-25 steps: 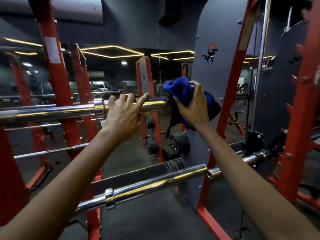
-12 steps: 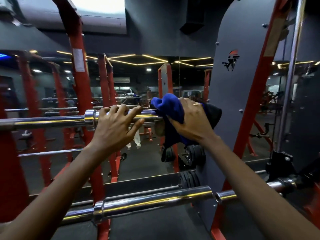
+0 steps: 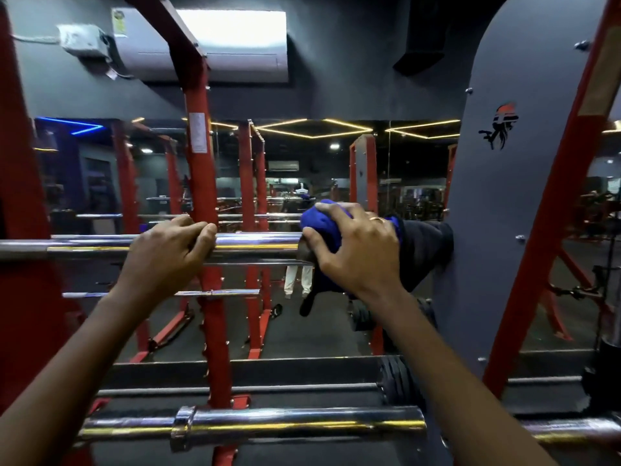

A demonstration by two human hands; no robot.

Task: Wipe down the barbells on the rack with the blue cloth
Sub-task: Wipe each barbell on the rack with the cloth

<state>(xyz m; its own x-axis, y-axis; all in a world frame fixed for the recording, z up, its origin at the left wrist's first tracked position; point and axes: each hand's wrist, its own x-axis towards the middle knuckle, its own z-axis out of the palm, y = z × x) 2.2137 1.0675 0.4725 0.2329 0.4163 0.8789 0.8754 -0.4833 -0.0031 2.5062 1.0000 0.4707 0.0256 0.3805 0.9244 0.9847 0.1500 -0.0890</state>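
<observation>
The upper barbell [image 3: 255, 245] runs 9 to 3 o'clock. Its 3 o'clock end is wrapped in the blue cloth [image 3: 319, 227], gripped by the right hand [image 3: 356, 250]. The bar is clasped by the left hand [image 3: 168, 253] toward 9, where unwiped length lies.

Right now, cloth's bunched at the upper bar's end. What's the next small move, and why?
Probably slide the right hand leftward along the upper barbell, dragging the blue cloth over its bare chrome sleeve. The left hand already grips the bar to steady it.

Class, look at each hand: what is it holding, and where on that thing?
The left hand grips the upper barbell on its sleeve. The right hand clutches the bunched blue cloth over the bar's end.
</observation>
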